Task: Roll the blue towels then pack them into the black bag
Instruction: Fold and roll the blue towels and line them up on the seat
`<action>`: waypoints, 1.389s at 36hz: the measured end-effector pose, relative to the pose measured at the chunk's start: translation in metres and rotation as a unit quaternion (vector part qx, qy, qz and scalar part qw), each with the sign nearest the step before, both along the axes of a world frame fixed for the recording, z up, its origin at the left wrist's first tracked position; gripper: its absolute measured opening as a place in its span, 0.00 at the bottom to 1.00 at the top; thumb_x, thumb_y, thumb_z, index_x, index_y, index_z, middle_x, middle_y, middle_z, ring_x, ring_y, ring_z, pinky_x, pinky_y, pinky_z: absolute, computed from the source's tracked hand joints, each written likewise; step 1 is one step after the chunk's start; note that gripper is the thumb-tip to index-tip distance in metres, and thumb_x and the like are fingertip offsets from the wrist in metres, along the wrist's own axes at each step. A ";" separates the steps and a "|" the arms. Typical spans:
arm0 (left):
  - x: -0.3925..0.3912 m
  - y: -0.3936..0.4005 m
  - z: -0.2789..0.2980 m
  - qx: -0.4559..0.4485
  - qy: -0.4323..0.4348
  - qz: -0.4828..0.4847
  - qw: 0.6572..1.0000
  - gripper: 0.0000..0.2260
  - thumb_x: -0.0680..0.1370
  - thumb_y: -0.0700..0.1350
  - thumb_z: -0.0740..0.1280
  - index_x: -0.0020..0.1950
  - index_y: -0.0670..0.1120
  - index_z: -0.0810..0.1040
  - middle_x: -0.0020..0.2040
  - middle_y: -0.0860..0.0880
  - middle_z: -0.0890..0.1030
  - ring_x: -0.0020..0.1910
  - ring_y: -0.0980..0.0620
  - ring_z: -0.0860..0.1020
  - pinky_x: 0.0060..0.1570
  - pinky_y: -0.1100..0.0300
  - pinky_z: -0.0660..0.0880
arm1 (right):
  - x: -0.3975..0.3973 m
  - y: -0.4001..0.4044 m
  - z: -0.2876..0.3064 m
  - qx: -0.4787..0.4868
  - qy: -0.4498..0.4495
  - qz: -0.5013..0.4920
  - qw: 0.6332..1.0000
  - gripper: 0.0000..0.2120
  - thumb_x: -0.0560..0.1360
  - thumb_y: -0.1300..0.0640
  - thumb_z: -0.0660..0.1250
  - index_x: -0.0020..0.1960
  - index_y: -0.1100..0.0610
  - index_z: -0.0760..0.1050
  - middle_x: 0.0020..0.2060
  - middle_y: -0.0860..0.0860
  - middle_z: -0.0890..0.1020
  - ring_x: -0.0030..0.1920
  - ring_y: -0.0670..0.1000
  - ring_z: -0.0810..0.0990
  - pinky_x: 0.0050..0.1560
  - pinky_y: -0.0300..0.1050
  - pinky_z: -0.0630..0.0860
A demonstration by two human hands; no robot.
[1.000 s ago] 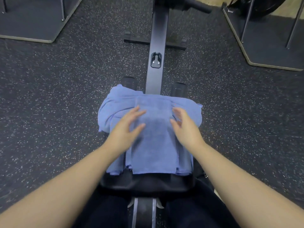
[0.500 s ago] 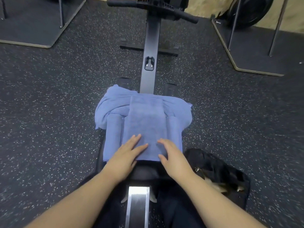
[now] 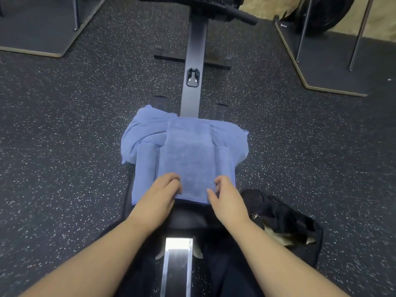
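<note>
At the near edge of the rowing machine seat (image 3: pixel 188 219), both hands had drawn back from the middle of the towel pile to its near hem. A second earlier they lay flat and spread on the top towel (image 3: pixel 189 159), smoothing it. Now the left hand (image 3: pixel 159 195) had its fingers curled onto the near left corner of that folded strip, and the right hand (image 3: pixel 227 195) had its fingers bent at the near right corner, thumb out along the hem; each appeared to grasp the edge of the cloth, though the exact pinch was hard to make out. That shift read as smoothing finished and rolling about to start from the near end. To the person's right, on the speckled floor (image 3: pixel 64 168), the black bag (image 3: pixel 289 221) lay open, just beside the seat. Beyond the hands, the top towel ran lengthwise over the other blue towels (image 3: pixel 139 138), which lay bunched at the far edge of the seat, none rolled yet. Farther off, the rail (image 3: pixel 194 50) led up to the handle (image 3: pixel 242 15).
</note>
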State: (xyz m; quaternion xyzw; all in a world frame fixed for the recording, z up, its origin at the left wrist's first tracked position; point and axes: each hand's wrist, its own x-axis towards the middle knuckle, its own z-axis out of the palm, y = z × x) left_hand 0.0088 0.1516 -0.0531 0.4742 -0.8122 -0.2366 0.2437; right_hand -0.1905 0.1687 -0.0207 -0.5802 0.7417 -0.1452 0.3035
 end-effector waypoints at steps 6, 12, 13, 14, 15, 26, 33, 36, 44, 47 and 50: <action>0.002 -0.004 -0.003 0.008 -0.017 -0.012 1.000 0.19 0.67 0.29 0.64 0.43 0.53 0.64 0.48 0.54 0.68 0.47 0.50 0.69 0.48 0.54 0.73 | 0.003 -0.006 -0.002 -0.026 -0.015 -0.014 0.999 0.06 0.79 0.58 0.59 0.55 0.53 0.68 0.44 0.47 0.75 0.45 0.54 0.75 0.43 0.45 0.67; 0.000 -0.005 -0.007 0.033 -0.075 -0.012 0.997 0.08 0.73 0.36 0.68 0.45 0.47 0.72 0.49 0.51 0.71 0.48 0.52 0.66 0.47 0.58 0.70 | 0.003 -0.009 -0.011 -0.029 0.031 0.001 0.999 0.07 0.76 0.64 0.57 0.51 0.56 0.71 0.51 0.52 0.76 0.51 0.55 0.73 0.49 0.48 0.68; 0.000 -0.005 -0.007 0.028 -0.091 -0.028 0.995 0.13 0.70 0.38 0.73 0.45 0.48 0.70 0.49 0.52 0.71 0.47 0.53 0.66 0.47 0.56 0.72 | 0.003 -0.009 -0.013 -0.028 0.041 0.004 0.999 0.08 0.76 0.65 0.58 0.52 0.57 0.72 0.51 0.52 0.75 0.52 0.56 0.73 0.50 0.48 0.68; 0.001 -0.005 -0.006 0.026 -0.115 -0.042 0.992 0.18 0.67 0.42 0.77 0.45 0.48 0.69 0.48 0.51 0.71 0.47 0.52 0.67 0.45 0.53 0.74 | 0.003 -0.009 -0.014 -0.031 0.051 0.007 0.998 0.08 0.76 0.65 0.58 0.53 0.57 0.72 0.52 0.53 0.75 0.53 0.56 0.72 0.51 0.48 0.68; 0.001 -0.005 -0.005 0.022 -0.145 -0.050 0.988 0.21 0.63 0.45 0.80 0.45 0.47 0.69 0.48 0.50 0.72 0.46 0.49 0.68 0.42 0.51 0.76 | 0.002 -0.008 -0.014 -0.039 0.062 0.010 0.997 0.09 0.76 0.65 0.59 0.53 0.58 0.73 0.52 0.53 0.74 0.54 0.56 0.71 0.52 0.47 0.67; -0.006 -0.010 -0.003 -0.061 -0.172 -0.031 0.983 0.09 0.68 0.43 0.55 0.42 0.43 0.73 0.39 0.45 0.74 0.38 0.43 0.72 0.31 0.49 0.75 | 0.019 -0.001 -0.003 -0.172 0.076 0.146 0.971 0.13 0.66 0.55 0.54 0.44 0.55 0.75 0.42 0.51 0.76 0.45 0.56 0.72 0.45 0.52 0.72; -0.001 -0.014 0.008 -0.010 -0.075 0.014 0.997 0.14 0.74 0.48 0.56 0.51 0.43 0.76 0.46 0.44 0.77 0.48 0.50 0.68 0.49 0.59 0.66 | 0.028 -0.005 -0.011 -0.191 0.160 0.198 0.948 0.15 0.64 0.50 0.68 0.49 0.54 0.73 0.44 0.49 0.76 0.46 0.54 0.72 0.47 0.46 0.61; 0.001 -0.013 0.019 0.021 -0.038 0.040 0.998 0.17 0.76 0.50 0.55 0.53 0.42 0.77 0.48 0.45 0.78 0.50 0.50 0.70 0.50 0.64 0.64 | 0.020 -0.012 -0.009 -0.195 0.158 0.160 0.955 0.17 0.59 0.60 0.71 0.47 0.54 0.75 0.41 0.49 0.78 0.43 0.56 0.77 0.45 0.46 0.60; -0.002 -0.010 0.032 0.069 0.021 0.110 0.991 0.11 0.79 0.38 0.61 0.60 0.46 0.71 0.47 0.51 0.77 0.41 0.59 0.70 0.41 0.64 0.60 | 0.001 -0.019 0.010 -0.163 0.064 0.101 0.979 0.14 0.72 0.65 0.64 0.57 0.58 0.74 0.49 0.56 0.80 0.52 0.58 0.74 0.53 0.47 0.63; -0.002 -0.010 0.031 0.088 0.028 0.124 0.988 0.13 0.77 0.35 0.59 0.60 0.46 0.69 0.47 0.51 0.74 0.38 0.60 0.65 0.38 0.62 0.58 | -0.001 -0.020 0.010 -0.150 0.011 0.091 0.984 0.12 0.76 0.64 0.61 0.60 0.59 0.72 0.51 0.57 0.78 0.54 0.58 0.74 0.51 0.47 0.66; 0.000 -0.011 0.028 0.084 -0.005 0.087 0.993 0.15 0.75 0.35 0.56 0.55 0.54 0.64 0.53 0.48 0.72 0.43 0.52 0.69 0.42 0.58 0.63 | -0.001 -0.021 0.006 -0.145 -0.003 0.091 0.985 0.11 0.79 0.61 0.60 0.62 0.59 0.70 0.55 0.55 0.77 0.55 0.57 0.74 0.46 0.42 0.64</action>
